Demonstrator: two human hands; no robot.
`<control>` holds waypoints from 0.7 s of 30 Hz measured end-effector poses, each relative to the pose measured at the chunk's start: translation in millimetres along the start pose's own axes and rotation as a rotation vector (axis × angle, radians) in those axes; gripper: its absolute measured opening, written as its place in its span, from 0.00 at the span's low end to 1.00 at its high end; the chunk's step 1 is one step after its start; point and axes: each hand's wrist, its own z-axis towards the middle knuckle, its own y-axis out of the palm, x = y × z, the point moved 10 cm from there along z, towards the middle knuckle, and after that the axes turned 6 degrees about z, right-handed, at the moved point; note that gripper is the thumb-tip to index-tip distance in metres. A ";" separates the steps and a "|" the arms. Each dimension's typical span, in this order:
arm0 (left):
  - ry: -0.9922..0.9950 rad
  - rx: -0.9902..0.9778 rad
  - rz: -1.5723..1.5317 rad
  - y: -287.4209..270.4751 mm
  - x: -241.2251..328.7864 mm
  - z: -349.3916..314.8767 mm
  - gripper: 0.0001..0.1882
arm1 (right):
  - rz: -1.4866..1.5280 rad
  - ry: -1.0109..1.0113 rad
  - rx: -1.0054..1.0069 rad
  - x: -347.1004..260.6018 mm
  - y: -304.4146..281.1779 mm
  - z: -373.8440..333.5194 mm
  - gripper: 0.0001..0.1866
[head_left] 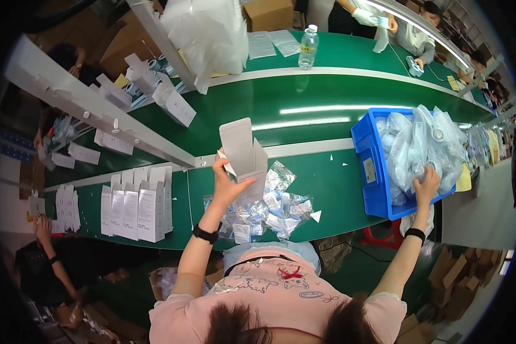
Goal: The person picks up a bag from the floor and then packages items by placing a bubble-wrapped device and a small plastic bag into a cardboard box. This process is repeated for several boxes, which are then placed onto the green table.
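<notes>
My left hand (230, 182) is closed around a white carton (255, 160), held upright above the green bench with its top flaps up. Under and beside the carton lies a pile of small clear packets (275, 215) with white and blue contents. At the right, my right hand (427, 184) reaches into a blue plastic bin (374, 166). Its fingers are apart and touch the clear bags (421, 140) that fill the bin. What is inside these bags looks pale and rounded, but I cannot make out its kind.
Several white cartons (139, 209) stand upright at the left of the bench. A raised green shelf (304, 103) runs behind, with a clear bottle (308, 47) and plastic bags (203, 40) beyond. A slanted metal post (97, 109) rises at left. Other people work at both sides.
</notes>
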 end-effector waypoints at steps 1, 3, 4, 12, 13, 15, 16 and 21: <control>0.065 0.023 0.023 -1.4 2.5 1.7 0.41 | -0.005 -0.038 0.024 -6.9 -2.2 -1.2 0.29; 0.010 0.029 -0.009 -0.8 -9.6 2.4 0.41 | -0.020 -0.105 0.072 -18.7 -8.8 -3.0 0.28; -0.037 0.026 -0.048 0.2 -16.2 3.0 0.41 | -0.019 -0.106 0.070 -21.0 -8.6 -2.2 0.28; -0.102 -0.018 -0.141 4.4 -25.8 3.7 0.41 | -0.227 0.215 -0.358 -1.9 22.2 12.6 0.27; -0.097 -0.035 -0.154 5.5 -25.1 5.4 0.41 | -0.209 0.124 -0.251 -8.1 15.0 11.1 0.26; -0.049 -0.023 -0.109 -0.5 -18.4 7.0 0.41 | -0.169 -0.065 -0.035 -18.6 -4.7 2.0 0.25; -0.002 -0.008 -0.061 -3.9 -13.2 9.2 0.41 | -0.173 -0.075 -0.029 -16.7 -10.7 -4.2 0.25; 0.130 0.030 0.060 2.3 -9.1 13.9 0.40 | 0.787 -0.065 0.899 -58.4 -153.1 -44.3 0.22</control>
